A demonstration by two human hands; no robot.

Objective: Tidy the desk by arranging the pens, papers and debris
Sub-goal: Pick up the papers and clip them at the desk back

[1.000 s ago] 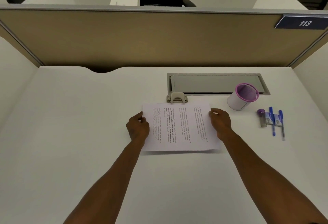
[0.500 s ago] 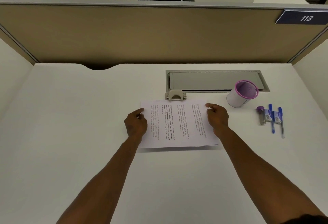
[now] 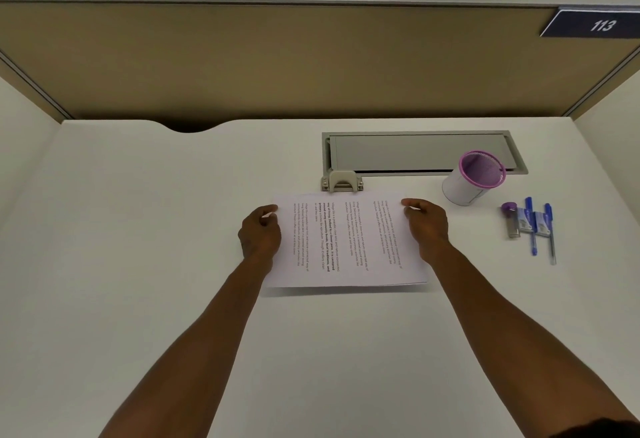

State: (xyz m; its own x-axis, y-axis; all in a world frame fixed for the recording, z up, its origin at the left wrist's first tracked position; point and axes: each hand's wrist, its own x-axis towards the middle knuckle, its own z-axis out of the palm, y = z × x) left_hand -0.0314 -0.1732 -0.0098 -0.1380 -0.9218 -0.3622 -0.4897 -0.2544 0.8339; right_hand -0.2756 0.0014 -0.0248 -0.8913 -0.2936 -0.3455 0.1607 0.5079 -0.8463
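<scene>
A thin stack of printed papers [image 3: 346, 243] sits in the middle of the white desk [image 3: 138, 264], its text running sideways. My left hand [image 3: 259, 233] grips the stack's left edge and my right hand [image 3: 426, 226] grips its right edge. The near edge of the stack is slightly raised and casts a shadow on the desk. To the right lie two blue pens [image 3: 540, 229], side by side, with small white and blue packets and a short purple-capped grey item [image 3: 511, 221] beside them.
A purple-rimmed mesh pen cup [image 3: 472, 177] stands right of the papers. Just beyond the stack's far edge are a small beige clip-like fixture [image 3: 341, 181] and a grey cable tray lid [image 3: 419, 151]. A tan partition [image 3: 311, 59] walls off the back.
The papers have risen a little at the near edge, with both hands still holding the sides. The view has shifted slightly; the pens and cup have not moved.
</scene>
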